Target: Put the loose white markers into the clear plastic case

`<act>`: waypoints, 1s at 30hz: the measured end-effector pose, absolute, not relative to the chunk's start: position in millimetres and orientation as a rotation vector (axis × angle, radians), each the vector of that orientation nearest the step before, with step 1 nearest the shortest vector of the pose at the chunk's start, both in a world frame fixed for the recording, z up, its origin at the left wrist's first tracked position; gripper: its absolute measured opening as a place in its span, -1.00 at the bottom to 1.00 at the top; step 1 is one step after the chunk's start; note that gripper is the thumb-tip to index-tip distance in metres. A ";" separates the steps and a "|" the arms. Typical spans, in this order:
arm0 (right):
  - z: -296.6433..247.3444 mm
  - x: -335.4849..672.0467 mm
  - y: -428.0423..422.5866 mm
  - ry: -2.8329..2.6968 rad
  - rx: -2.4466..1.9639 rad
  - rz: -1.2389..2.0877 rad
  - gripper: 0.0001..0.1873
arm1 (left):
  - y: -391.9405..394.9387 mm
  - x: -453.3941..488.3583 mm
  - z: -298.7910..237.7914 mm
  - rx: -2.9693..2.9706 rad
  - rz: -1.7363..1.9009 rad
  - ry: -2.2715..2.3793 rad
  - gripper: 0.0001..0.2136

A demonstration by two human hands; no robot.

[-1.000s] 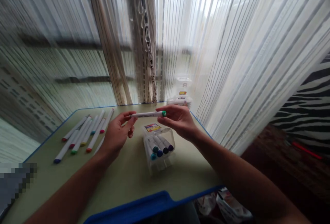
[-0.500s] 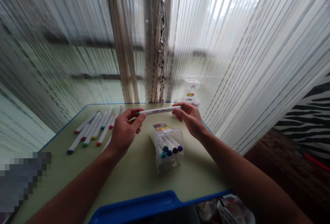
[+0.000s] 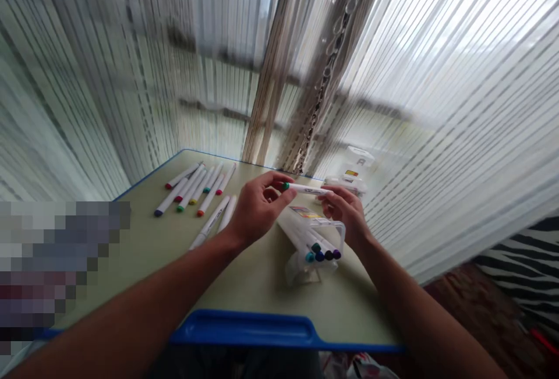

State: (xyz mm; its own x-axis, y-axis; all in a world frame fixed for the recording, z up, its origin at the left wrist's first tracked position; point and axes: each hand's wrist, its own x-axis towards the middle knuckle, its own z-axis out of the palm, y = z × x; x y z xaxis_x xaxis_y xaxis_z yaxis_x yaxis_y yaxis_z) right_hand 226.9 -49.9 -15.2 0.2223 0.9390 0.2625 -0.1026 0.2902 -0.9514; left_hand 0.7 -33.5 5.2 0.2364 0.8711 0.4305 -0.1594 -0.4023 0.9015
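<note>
A white marker (image 3: 309, 190) with a green end is held level above the table between my two hands. My left hand (image 3: 261, 204) pinches it by the green end. At the other end, the fingers of my right hand (image 3: 347, 209) are closed on it and hide its tip. Just below lies a clear plastic case (image 3: 343, 229), open toward me, with several markers (image 3: 322, 251) inside showing teal, blue, black and purple ends. To the left, several loose white markers (image 3: 192, 187) with coloured ends are spread on the table, and two more (image 3: 212, 223) lie beside my left forearm.
The pale green table (image 3: 148, 268) has a blue rim with a moulded blue tray (image 3: 248, 328) at its front edge. Another clear plastic case (image 3: 356, 160) stands at the back right. String curtains (image 3: 209, 94) hang behind the table. Zebra-striped fabric (image 3: 515, 268) is at the right.
The view has swung left and tilted, so the table sits further right. My hands have drawn closer together along the marker, and my right fingers now cover its far end.
</note>
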 end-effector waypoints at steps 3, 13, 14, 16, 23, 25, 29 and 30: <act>-13.6 227.2 -49.7 -1.073 -0.999 0.891 -0.71 | -29.0 0.8 1.2 1.568 1.351 0.736 -0.73; -15.9 231.5 -46.2 -1.107 -1.001 0.855 -0.75 | -30.3 2.3 0.6 1.606 1.325 0.763 -0.71; -16.4 232.2 -45.7 -1.109 -0.999 0.857 -0.75 | -31.4 2.6 0.9 1.613 1.322 0.758 -0.71; -17.1 233.4 -44.8 -1.114 -0.995 0.855 -0.76 | -32.6 2.9 1.2 1.629 1.311 0.754 -0.71; -13.1 228.2 -48.2 -1.138 -1.001 0.767 -0.73 | -19.3 0.3 -7.2 1.630 1.322 0.830 -0.73; -10.6 224.8 -51.9 -1.153 -0.984 0.733 -0.72 | -11.6 -0.6 -13.5 1.629 1.303 0.887 -0.75; -7.6 220.3 -58.2 -1.233 -0.915 0.715 -0.74 | -2.2 -0.5 -24.1 1.633 1.250 0.937 -0.78; -7.5 219.9 -58.9 -1.247 -0.901 0.718 -0.74 | -1.6 -0.1 -25.4 1.631 1.243 0.938 -0.78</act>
State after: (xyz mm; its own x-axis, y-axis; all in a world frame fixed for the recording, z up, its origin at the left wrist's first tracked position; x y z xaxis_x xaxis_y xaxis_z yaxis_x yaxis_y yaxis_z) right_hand 219.9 -58.9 -7.5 0.1907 0.8589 0.4753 0.0195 0.4807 -0.8766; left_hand -0.1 -1.6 -25.4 0.2219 0.9182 0.3281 0.0640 -0.3495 0.9348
